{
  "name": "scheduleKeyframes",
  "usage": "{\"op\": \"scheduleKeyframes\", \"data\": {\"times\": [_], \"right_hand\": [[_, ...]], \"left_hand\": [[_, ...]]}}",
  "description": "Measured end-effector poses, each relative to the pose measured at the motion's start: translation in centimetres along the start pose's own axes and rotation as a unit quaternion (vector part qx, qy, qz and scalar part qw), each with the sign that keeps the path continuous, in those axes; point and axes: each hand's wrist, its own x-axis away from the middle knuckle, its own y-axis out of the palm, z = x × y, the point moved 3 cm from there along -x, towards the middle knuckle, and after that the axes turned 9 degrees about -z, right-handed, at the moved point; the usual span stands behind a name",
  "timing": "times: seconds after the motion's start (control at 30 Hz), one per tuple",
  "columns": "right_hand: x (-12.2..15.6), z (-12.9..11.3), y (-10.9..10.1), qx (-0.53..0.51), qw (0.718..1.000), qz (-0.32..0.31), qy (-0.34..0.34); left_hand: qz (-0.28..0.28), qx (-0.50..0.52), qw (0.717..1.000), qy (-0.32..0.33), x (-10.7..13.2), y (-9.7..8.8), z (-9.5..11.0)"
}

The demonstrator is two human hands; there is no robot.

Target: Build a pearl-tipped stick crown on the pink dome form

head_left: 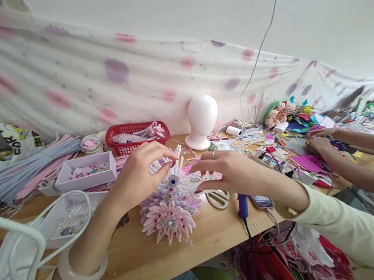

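A pink and lilac fan-shaped craft piece (175,192) with petal flowers and coloured gems lies on the wooden table (137,261). My left hand (141,171) curls over its upper left part, fingertips pinched at the white spokes near a small white tube (178,151). My right hand (227,171), a ring on one finger, rests on the piece's right side, fingers bent and touching it. A pale bangle (83,273) sits on my left wrist.
Scissors (218,199), a blue glue gun (243,205) and a phone (261,201) lie right of the piece. Behind stand a red basket (134,135), a white foam head (202,119) and white bead trays (86,171). Another person's hands (318,139) work among coloured scraps at right.
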Motion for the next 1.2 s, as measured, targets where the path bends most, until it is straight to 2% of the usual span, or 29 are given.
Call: {"op": "scheduleKeyframes", "data": {"times": [0.07, 0.17, 0.43, 0.6, 0.73, 0.87, 1.0, 1.1, 1.2], "right_hand": [[-0.4, -0.1, 0.9, 0.012, 1.000, 0.004, -0.013], [-1.4, 0.2, 1.2, 0.007, 1.000, 0.004, -0.023], [-4.6, 1.5, -0.8, 0.015, 0.998, -0.065, 0.009], [-5.5, 4.4, -0.9, -0.071, 0.992, -0.103, 0.024], [-5.8, 7.5, -0.4, -0.136, 0.981, -0.133, 0.046], [-7.1, 10.9, 1.0, -0.206, 0.961, -0.172, 0.058], [-8.1, 14.0, 3.3, -0.216, 0.952, -0.207, 0.073], [-8.1, 15.5, 4.7, -0.211, 0.952, -0.206, 0.083], [-7.6, 15.5, 4.6, -0.214, 0.952, -0.202, 0.085]], "left_hand": [[-0.008, -0.004, 1.000, 0.007, -0.1, 0.2, 0.3], [-0.009, -0.013, 1.000, 0.007, -0.2, 0.2, 0.6], [-0.057, -0.027, 0.997, -0.033, -0.4, 0.1, -0.5], [-0.049, -0.021, 0.997, -0.057, 0.3, -1.1, -1.1], [-0.066, -0.007, 0.996, -0.063, 0.3, -1.1, -1.1], [-0.079, -0.003, 0.995, -0.060, 0.3, -0.5, -0.9], [-0.096, -0.003, 0.993, -0.075, 1.1, -1.0, -0.9], [-0.088, -0.006, 0.992, -0.096, 1.6, -1.6, -1.1], [-0.083, -0.008, 0.991, -0.102, 1.5, -1.7, -1.0]]}}
